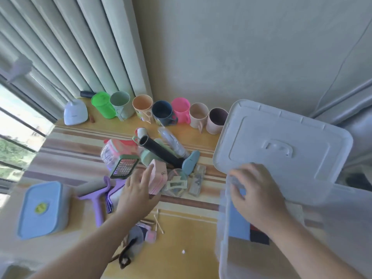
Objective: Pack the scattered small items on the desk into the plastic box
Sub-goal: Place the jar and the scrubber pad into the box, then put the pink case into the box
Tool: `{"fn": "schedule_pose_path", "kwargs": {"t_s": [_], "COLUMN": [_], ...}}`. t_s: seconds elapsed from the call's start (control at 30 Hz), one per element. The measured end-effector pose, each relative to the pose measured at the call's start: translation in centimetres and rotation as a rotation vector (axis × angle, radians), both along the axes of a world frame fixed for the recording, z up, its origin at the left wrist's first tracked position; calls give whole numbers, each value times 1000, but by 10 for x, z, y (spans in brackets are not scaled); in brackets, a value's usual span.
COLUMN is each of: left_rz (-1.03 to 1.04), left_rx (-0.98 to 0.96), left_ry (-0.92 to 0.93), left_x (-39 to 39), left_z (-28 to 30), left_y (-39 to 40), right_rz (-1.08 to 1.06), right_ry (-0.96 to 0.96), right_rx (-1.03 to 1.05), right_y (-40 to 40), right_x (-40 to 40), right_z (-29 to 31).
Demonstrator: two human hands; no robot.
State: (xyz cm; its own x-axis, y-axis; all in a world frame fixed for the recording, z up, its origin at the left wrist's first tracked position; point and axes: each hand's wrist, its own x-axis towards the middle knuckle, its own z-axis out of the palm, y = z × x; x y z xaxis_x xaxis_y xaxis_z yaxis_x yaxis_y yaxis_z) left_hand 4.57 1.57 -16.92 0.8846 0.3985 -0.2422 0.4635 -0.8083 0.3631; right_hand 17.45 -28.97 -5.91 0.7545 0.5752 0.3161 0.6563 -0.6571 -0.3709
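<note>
On the striped counter (76, 150), a clear plastic box (281, 238) stands at the right, its lid (281, 141) propped behind it. The right hand (259, 196) hangs over the box's left wall, fingers curled; whether they grip anything I cannot tell. Left of the box, the left hand (138, 192), fingers apart, touches a pink case (159, 178) among scattered small items.

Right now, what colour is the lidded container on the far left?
Light blue container, seen in the head view.
</note>
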Motion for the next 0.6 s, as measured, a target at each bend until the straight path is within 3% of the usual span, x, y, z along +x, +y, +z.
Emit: {"fn": "schedule_pose_path", "kwargs": {"t_s": [0.1, 0.23, 0.3, 0.47, 0.6], "left_rz": [-53, -68, -81, -129, -158], "left_rx": [-126, -246, -277, -261, -179], "left_ry": [50, 35, 7, -121, -98], "left_x": [28, 39, 36, 23, 21], "left_z": [-12, -25, -26, -43, -37], "left_y": [9, 25, 27, 29, 31], "right_rz": [112, -3, -32, -62, -120], "right_ry": [204, 473, 537, 526, 547], "right_rx": [-129, -567, -672, -622, -504], "right_y": [97, 165, 175, 179, 173], "right_x": [-11, -14, -16, -24, -34], "right_z": [-19, -75, -100, -137, -138]}}
